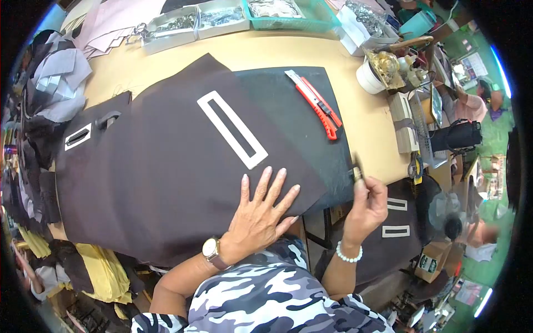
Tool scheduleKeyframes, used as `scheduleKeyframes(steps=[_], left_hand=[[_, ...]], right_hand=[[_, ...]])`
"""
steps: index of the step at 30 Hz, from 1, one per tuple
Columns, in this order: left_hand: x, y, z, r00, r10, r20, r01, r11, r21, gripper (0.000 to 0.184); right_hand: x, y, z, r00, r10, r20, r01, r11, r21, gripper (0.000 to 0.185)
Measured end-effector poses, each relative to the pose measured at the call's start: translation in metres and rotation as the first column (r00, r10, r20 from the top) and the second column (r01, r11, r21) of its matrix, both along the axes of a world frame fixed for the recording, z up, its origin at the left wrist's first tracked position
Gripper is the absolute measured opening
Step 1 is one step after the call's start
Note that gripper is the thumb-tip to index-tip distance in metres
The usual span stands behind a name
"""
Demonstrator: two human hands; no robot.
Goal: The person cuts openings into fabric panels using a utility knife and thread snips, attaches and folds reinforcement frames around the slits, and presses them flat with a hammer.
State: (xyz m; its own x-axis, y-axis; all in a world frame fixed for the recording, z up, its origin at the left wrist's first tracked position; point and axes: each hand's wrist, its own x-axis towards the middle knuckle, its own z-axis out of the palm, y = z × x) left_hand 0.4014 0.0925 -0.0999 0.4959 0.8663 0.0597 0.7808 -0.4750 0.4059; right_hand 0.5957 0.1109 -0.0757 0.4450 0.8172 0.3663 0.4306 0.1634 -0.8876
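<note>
My left hand, with a watch at the wrist, lies flat with its fingers spread on a large dark brown panel of fabric-like material. Just above its fingertips is a white rectangular frame with a long dark middle. My right hand, wearing a bead bracelet, is raised beside the right edge of the dark cutting mat. Its thumb and fingers pinch a thin dark piece, too blurred to name. A red utility knife rests on the mat, blade part showing.
Trays of small parts line the table's far edge. A white tub and scissors are at the right. Another dark panel with white frames hangs low right. Folded cloth is piled left. People sit further off.
</note>
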Motion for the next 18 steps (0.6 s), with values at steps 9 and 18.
scheduleKeyframes(steps=[9,18], left_hand=[[-0.018,-0.002,0.02,0.95,0.052,0.308,-0.105,0.982,0.156,0.038],[-0.093,0.099,0.018,0.934,0.338,0.114,-0.356,0.911,0.209,0.079]], right_hand=[[-0.014,-0.005,-0.012,0.716,0.232,0.658,-0.183,0.973,-0.143,0.015],[-0.009,0.134,0.005,0.704,0.251,0.664,-0.07,0.955,-0.287,0.039]])
